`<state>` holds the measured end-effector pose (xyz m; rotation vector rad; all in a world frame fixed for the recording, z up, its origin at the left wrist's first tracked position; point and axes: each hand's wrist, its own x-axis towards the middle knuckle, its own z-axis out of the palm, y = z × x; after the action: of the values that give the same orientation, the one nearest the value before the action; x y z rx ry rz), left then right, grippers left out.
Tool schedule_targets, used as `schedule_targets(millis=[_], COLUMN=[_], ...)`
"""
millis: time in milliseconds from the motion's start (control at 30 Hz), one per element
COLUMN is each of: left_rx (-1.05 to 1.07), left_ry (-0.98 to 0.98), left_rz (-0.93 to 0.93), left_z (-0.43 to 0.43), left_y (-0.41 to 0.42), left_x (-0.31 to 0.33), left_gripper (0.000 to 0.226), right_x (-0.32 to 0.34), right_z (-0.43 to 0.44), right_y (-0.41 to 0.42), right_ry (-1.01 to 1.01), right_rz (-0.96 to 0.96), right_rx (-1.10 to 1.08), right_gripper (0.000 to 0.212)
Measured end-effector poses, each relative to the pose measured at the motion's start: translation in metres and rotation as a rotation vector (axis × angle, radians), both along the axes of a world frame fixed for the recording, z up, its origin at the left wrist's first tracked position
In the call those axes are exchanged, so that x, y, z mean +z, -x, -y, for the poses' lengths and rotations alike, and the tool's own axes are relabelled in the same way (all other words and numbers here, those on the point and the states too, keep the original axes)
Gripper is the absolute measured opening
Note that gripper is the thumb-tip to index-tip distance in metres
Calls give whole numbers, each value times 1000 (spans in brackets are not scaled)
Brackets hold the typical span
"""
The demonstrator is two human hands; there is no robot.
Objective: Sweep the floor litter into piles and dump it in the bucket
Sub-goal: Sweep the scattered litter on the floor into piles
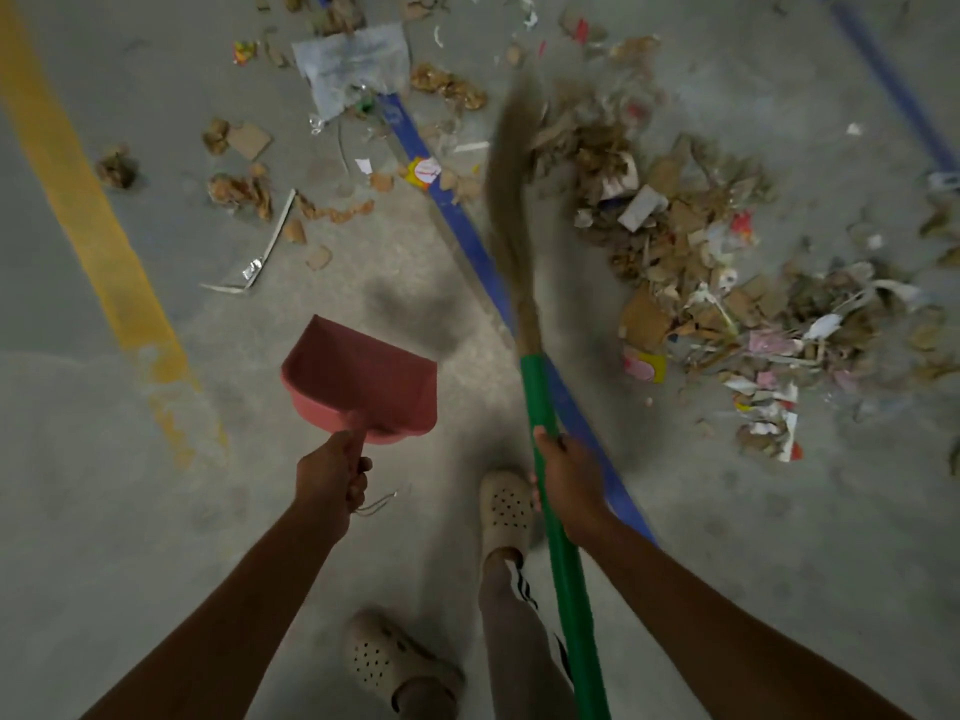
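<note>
Both closed tight: left hand point(332, 475) round dustpan point(358, 376) handle, right hand point(566, 475) round broom point(537, 387) shaft; litter pile point(701, 283) right, light, loose, flighty.

i see a grey concrete floor point(156, 511), dusty and scuffed. a worn yellow painted line point(88, 226) runs down the left side, flaking at its lower end. a blue line point(467, 236) crosses the middle diagonally, and a second blue line point(893, 80) cuts the top right corner. low in view are a forward clog point(506, 506), a nearer clog point(389, 662), and a grey trouser leg point(514, 631) with a black-and-white stripe.
</note>
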<state>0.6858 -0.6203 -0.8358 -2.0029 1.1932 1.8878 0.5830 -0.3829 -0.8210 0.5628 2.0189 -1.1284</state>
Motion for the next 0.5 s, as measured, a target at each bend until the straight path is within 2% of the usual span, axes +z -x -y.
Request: schedule_targets(millis=[133, 233, 400, 500], left_rx=[-27, -37, -46, -7], left_ry=[6, 12, 24, 24], left_rz=[20, 14, 7, 9], left_z=[-1, 0, 11, 18], left_y=[15, 25, 42, 50], left_x=[-5, -5, -4, -1], left_gripper=[24, 25, 23, 23], right_x=[-24, -37, -36, -25], right_z=[17, 14, 1, -5], right_y=[13, 33, 74, 91], right_ry=[-45, -91, -240, -272], right_rz=[210, 303, 169, 63], right_rx=[140, 64, -201, -239], right_gripper=[43, 43, 46, 53])
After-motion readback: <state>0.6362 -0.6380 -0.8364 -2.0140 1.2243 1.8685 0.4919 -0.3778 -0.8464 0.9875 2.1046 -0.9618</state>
